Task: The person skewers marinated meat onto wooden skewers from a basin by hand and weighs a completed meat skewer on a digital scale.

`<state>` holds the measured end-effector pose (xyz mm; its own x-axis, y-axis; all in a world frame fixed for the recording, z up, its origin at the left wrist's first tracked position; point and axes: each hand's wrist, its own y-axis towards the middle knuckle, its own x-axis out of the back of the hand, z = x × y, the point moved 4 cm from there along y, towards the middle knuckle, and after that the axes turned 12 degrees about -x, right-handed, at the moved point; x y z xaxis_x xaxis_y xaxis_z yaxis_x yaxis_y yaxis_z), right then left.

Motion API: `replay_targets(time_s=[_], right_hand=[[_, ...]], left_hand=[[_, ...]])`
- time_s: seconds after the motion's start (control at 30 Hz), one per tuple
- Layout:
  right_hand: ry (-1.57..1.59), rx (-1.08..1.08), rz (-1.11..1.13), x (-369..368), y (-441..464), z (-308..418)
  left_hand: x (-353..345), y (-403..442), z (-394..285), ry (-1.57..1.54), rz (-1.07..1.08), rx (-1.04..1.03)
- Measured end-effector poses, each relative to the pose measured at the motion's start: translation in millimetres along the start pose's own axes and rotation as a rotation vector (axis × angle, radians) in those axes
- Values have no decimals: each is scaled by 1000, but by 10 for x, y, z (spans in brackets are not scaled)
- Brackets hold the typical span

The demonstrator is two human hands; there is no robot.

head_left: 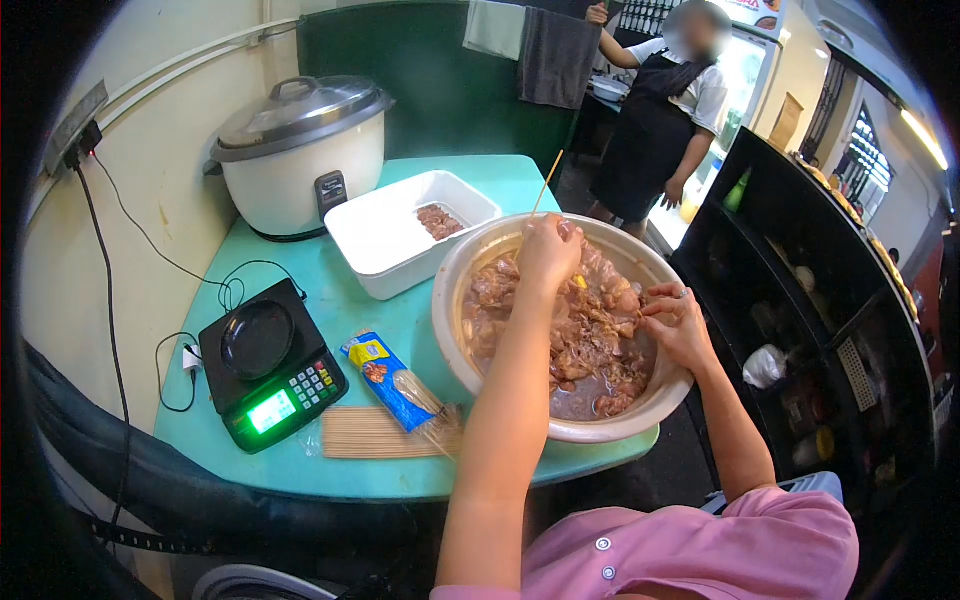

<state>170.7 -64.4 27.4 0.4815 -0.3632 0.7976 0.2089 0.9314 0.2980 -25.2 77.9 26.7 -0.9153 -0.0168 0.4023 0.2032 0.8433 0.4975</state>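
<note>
A large round bowl (457,352) holds pieces of raw meat (590,350) in brownish liquid. Over its far side my left hand (550,250) is closed around a thin wooden skewer (547,182), whose upper end points up past the rim. My right hand (676,322) is at the bowl's right side, with thumb and fingers pinched together at the meat's edge; what they hold is too small to tell. Left of the bowl, a white tray (372,238) has a small pile of meat (438,222) in it.
A rice cooker (300,160) and a lit digital scale (272,365) with a black dish stand on the green table (240,465). Skewers (375,432) lie beside a blue packet (385,375). A person in an apron (650,130) stands beyond; black shelves (800,300) are at right.
</note>
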Motion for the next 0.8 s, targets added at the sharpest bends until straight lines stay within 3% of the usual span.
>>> replay_targets(time_s=[0.53,0.8], right_hand=[[17,6,6,10,-9,30],[-2,20,-3,15,-9,47]], left_hand=[[-35,30,28,-61,-56,-35],[-146,131,190,-563,-108,1]])
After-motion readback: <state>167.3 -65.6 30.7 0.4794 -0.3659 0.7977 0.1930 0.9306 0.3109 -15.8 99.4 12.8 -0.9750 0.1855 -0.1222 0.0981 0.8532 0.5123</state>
